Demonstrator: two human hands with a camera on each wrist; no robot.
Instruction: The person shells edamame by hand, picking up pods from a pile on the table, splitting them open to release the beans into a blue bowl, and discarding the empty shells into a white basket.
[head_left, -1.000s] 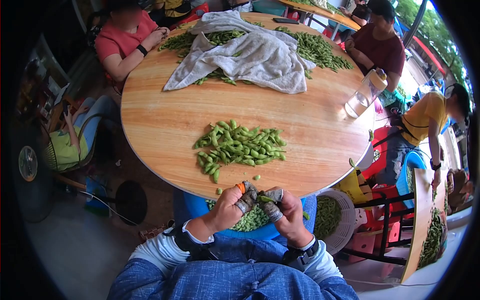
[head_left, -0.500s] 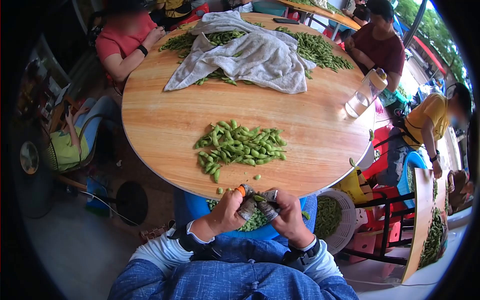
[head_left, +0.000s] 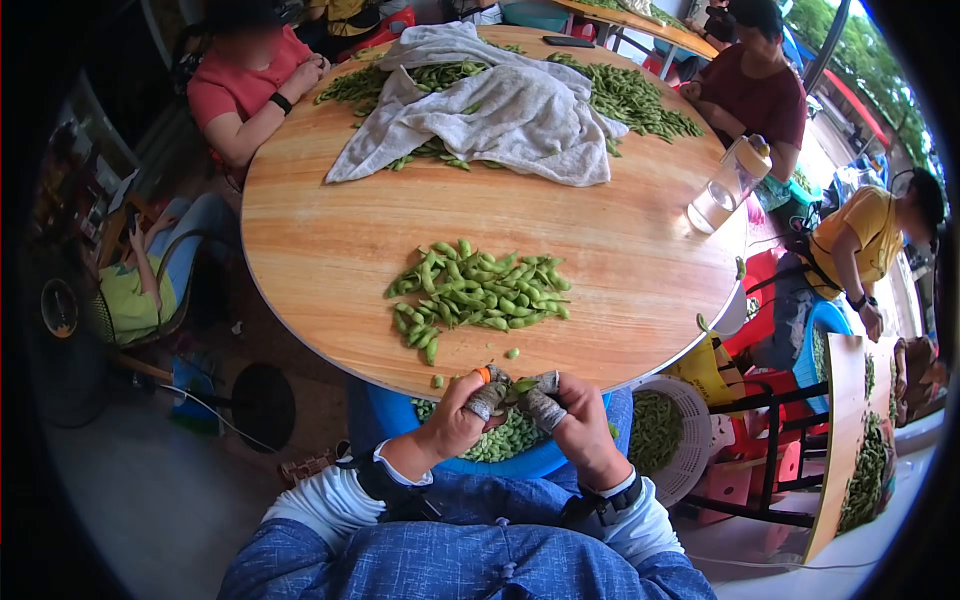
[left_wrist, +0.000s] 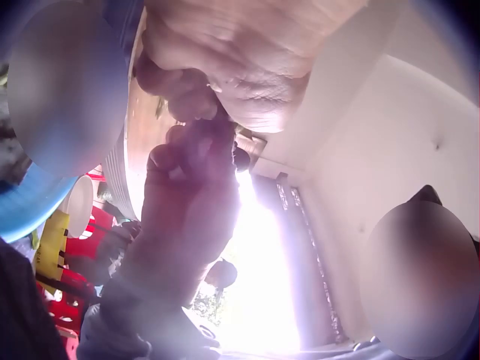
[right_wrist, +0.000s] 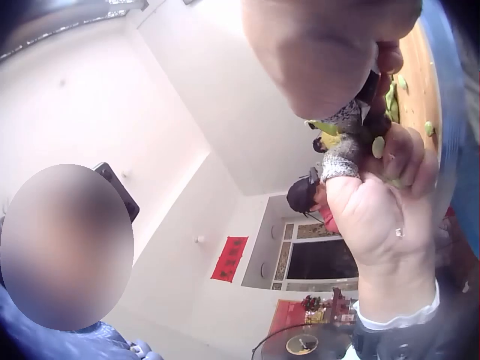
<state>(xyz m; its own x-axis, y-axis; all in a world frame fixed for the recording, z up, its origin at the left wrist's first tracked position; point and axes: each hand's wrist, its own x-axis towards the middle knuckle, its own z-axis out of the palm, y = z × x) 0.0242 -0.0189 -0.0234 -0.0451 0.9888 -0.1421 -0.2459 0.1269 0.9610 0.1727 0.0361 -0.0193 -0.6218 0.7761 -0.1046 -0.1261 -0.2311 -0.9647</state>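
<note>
1. Pinching a small green pod [head_left: 522,386] between curled thumbs and fingers: left hand [head_left: 450,418] and right hand [head_left: 588,428], held close together at 6 o'clock of the round tabletop, head view. Rough grey wraps cover digits of both hands; an orange band shows on the left. Exact fingertip contact is partly hidden.
2. Below the hands: round blue plastic basin [head_left: 545,460], containing loose pale-green shelled beans [head_left: 505,440].
3. At 5 o'clock, beyond the right hand and lower than the tabletop: white perforated plastic basket [head_left: 697,450], containing green pods.
4. Just inside 6 o'clock: heap of plump green pods [head_left: 480,290], resting on the round light-brown wood-grain table [head_left: 340,240]. Single beans lie between heap and near edge.
5. At 3 o'clock: clear bottle with liquid [head_left: 722,190].
6. At 12 o'clock: crumpled light-grey cloth [head_left: 510,110], partly covering a larger spread of pods [head_left: 640,100]. A flat dark phone [head_left: 568,41] lies near the far edge.
7. At 10 o'clock: seated person in a red shirt [head_left: 240,90]. At 2 o'clock: person in a dark-red shirt [head_left: 760,95].
</note>
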